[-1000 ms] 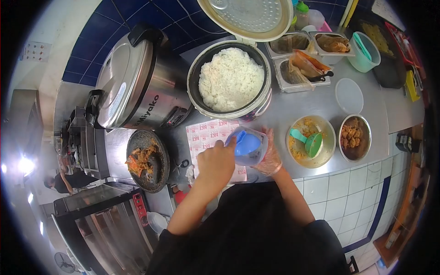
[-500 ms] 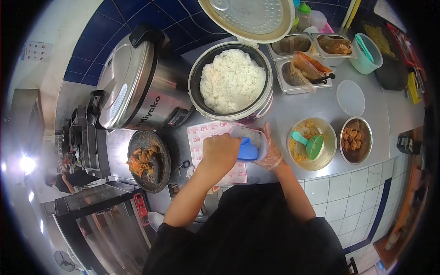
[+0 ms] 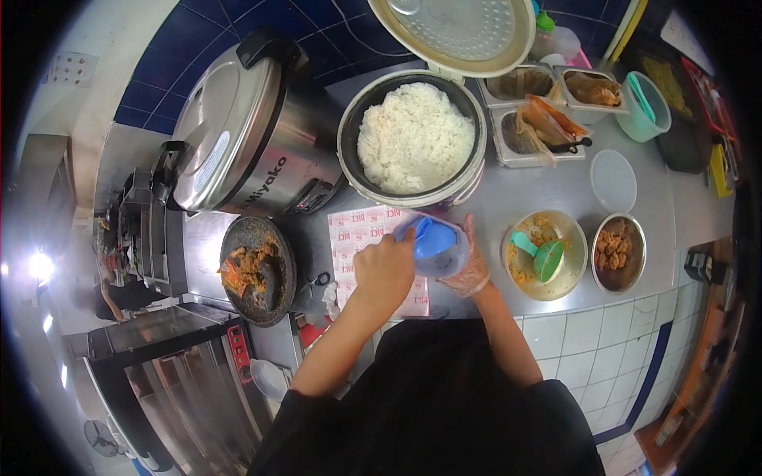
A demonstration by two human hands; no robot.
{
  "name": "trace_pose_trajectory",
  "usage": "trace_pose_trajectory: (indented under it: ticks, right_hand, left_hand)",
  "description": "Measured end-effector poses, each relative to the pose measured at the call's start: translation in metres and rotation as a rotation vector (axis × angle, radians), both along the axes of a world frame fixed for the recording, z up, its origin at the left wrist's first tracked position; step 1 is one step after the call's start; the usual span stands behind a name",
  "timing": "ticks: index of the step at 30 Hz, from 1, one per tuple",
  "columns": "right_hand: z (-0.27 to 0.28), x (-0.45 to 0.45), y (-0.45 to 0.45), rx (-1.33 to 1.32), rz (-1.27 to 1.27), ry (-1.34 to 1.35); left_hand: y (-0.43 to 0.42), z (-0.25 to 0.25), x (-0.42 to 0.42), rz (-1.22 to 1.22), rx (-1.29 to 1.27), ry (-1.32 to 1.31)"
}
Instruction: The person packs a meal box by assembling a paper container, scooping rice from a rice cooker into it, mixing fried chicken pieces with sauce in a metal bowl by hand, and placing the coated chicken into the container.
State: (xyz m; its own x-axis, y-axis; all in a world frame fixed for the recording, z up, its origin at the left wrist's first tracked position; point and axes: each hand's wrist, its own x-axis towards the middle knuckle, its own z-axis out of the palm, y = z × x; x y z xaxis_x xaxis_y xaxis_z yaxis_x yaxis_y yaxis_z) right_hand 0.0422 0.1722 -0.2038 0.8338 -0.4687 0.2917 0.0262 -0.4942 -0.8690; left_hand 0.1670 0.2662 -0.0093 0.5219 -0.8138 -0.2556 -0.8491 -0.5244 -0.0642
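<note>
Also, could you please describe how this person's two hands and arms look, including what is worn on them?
The left hand is bare, with no glove or watch that I can see. The right hand wears a clear, wrinkled plastic glove reaching about the wrist. The forearms are uncovered, below short black sleeves.

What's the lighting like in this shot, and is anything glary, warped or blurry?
Head view: a lamp flares white at far left; head view: the counter shines brightly by the mortar; head view: straight edges bow and the corners go black; head view: left hand and right hand look fairly clear, but the background person is too soft for detail.
</note>
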Motion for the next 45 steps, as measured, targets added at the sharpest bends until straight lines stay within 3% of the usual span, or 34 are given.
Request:
trace_pose_trajectory:
  ticks: [3,5,9,10,12,13,16,20,23,27,30,40,45]
  right_hand:
    - [0.005,-0.009,0.004,0.077,-0.005,-0.004]
    - [0.010,-0.011,0.007,0.348,-0.032,-0.145]
    - [-0.002,-0.010,0.004,-0.195,-0.011,0.012]
    - [0.000,-0.012,0.004,-0.225,0.005,0.044]
    - [0.009,-0.015,0.007,0.117,0.037,0.003]
    - [0.016,-0.018,0.010,0.488,0.059,-0.070]
    - [-0.014,-0.040,0.016,0.211,-0.063,-0.128]
    - [-0.016,-0.078,0.027,0.433,-0.125,0.171]
    - [-0.009,-0.103,0.029,0.412,-0.115,0.288]
    - [0.013,-0.141,0.026,0.551,-0.095,0.439]
    - [0.004,-0.166,0.023,0.565,-0.121,0.414]
    - [-0.010,-0.171,0.016,0.445,-0.095,0.300]
    - [-0.013,-0.172,0.015,0.557,-0.102,0.338]
  left_hand:
    - [0.015,0.058,0.004,-0.002,-0.087,0.021]
    - [0.023,0.109,0.018,-0.002,-0.255,0.054]
    - [0.008,0.156,0.045,0.133,-0.467,0.174]
    - [0.001,0.152,0.055,0.120,-0.497,0.170]
    - [-0.015,0.129,0.078,0.086,-0.557,0.162]
    - [-0.025,0.121,0.085,0.101,-0.532,0.152]
    - [-0.058,0.090,0.091,0.108,-0.650,0.070]
    - [-0.086,0.055,0.089,0.146,-0.663,0.037]
    - [-0.081,0.041,0.095,0.037,-0.345,0.133]
    - [-0.079,0.048,0.089,0.143,-0.542,0.137]
    - [-0.082,0.054,0.090,0.204,-0.532,0.163]
    - [-0.102,0.030,0.085,0.040,-0.402,0.096]
    - [-0.093,0.042,0.100,-0.039,-0.301,0.305]
